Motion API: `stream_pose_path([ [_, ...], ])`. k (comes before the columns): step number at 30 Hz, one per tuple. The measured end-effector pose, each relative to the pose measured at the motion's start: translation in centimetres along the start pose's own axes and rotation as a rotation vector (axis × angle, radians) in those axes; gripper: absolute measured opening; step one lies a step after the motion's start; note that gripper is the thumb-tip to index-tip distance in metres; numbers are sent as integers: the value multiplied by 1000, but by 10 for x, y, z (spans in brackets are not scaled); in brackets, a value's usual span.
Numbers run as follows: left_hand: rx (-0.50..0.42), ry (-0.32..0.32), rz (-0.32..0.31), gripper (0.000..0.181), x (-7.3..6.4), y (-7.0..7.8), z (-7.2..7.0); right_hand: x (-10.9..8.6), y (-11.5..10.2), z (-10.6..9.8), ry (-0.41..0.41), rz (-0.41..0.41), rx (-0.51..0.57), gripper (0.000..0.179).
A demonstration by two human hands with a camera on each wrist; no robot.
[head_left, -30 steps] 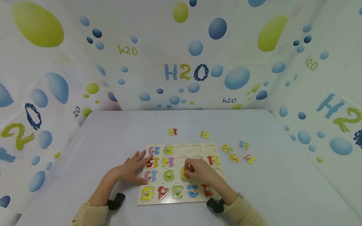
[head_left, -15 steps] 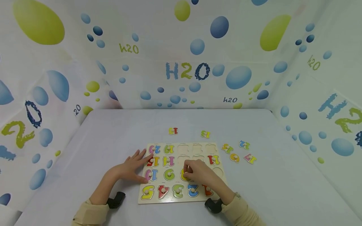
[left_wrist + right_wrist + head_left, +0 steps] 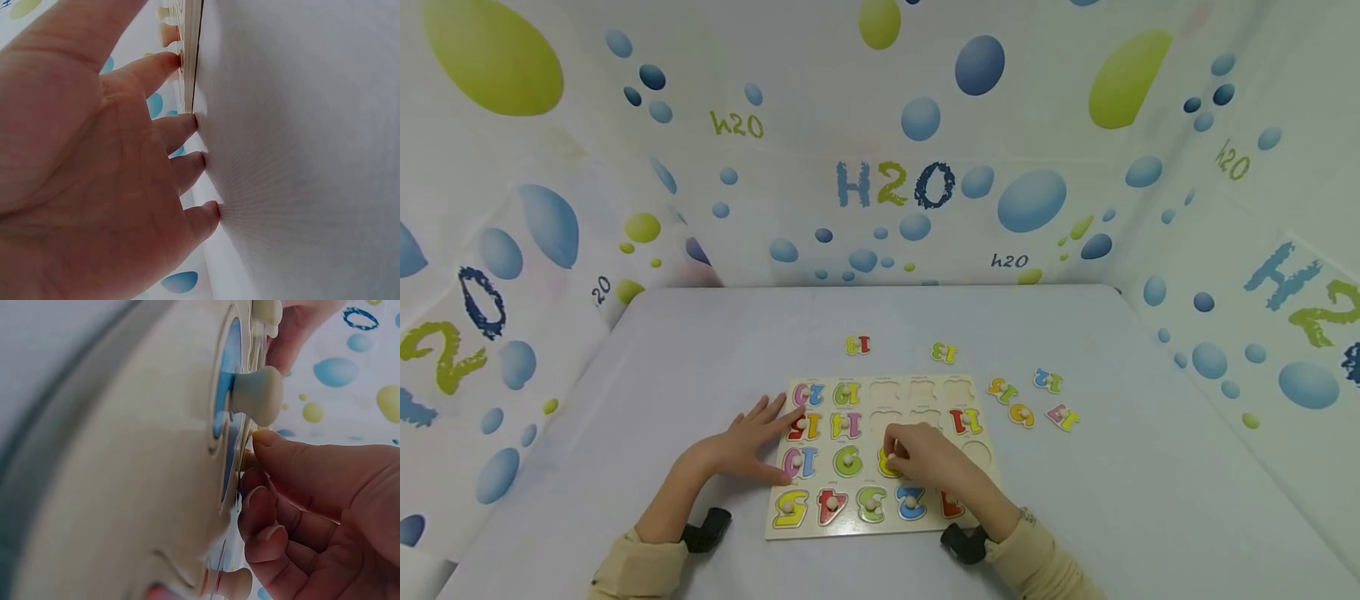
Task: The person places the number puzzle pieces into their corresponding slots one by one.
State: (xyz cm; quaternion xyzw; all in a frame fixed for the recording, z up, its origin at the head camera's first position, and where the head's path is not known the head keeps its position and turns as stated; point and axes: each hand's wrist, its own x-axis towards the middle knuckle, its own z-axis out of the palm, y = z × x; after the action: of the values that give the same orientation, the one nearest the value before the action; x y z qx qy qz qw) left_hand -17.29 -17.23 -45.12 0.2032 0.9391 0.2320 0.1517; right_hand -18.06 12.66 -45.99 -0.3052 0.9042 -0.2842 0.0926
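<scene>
My right hand (image 3: 928, 454) pinches the knob of a yellow number 8 puzzle piece (image 3: 887, 470) at its recess in the wooden number board (image 3: 891, 527); whether the piece sits fully flush is hidden. In the right wrist view, the thumb and fingers of the right hand (image 3: 312, 506) meet at a small knob close to the board face. My left hand (image 3: 745, 446) lies spread at the board's left edge, thumb and index finger touching the board. In the left wrist view, the other fingertips of the left hand (image 3: 112, 162) rest on the white tabletop.
Several knobbed number pieces sit in the board, including a green 9 (image 3: 847, 461) and a red 4 (image 3: 832, 503). Beyond and right of it lie loose pieces: an 18 (image 3: 857, 345), a 13 (image 3: 944, 352), a 12 (image 3: 1048, 381), a 17 (image 3: 1063, 417) and an orange one (image 3: 1021, 415).
The right hand and the yellow 8 have shifted very slightly toward the board's near side. The left hand stays in place. The head view has tilted a little.
</scene>
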Motion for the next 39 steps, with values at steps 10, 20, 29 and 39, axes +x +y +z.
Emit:
stream_pose_path([
  [10,6,6,4,97,0,0,0,1,0,-1,-24,-53,-80,9],
  [20,4,-11,22,97,0,1,-5,-2,3,-11,-63,-3,34,9],
  [29,3,-8,22,97,1,0,-2,-12,21,-37,-144,-59,143,12],
  [39,-12,-14,12,97,1,1,-2,-50,72,-104,90,43,118,20],
])
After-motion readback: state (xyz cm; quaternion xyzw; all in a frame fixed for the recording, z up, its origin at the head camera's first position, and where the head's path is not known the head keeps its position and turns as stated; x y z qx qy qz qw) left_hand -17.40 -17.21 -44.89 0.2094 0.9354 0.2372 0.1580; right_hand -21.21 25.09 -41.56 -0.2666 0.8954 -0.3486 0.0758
